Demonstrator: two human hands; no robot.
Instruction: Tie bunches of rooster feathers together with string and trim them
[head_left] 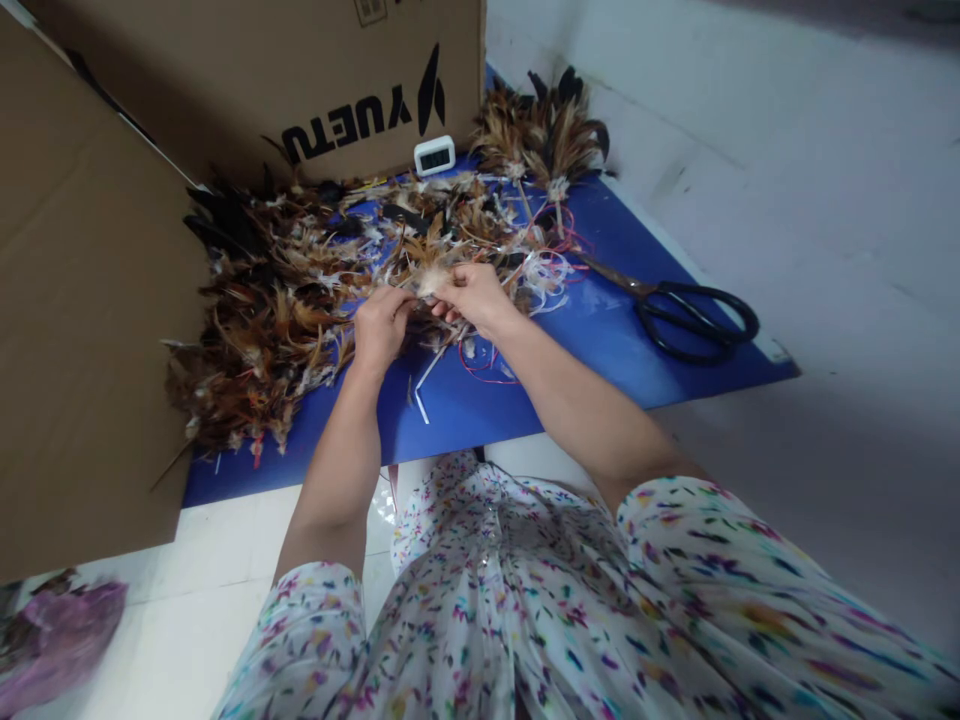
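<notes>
A small brown feather bunch with a pale fluffy base is held between my two hands above the blue table. My right hand pinches the fluffy base from the right, its fingers pressed together. Just left of it, my left hand has its thumb and fingertips closed at the lower end of the bunch. Many loose brown and black feathers lie around and behind both hands. Below the hands rests a bent white strip beside a thin red string.
Large black-handled scissors lie at the right. Two feather bundles on sticks stand at the back, near a small white digital clock. Cardboard panels border the back and left. A pink plastic bag is on the floor.
</notes>
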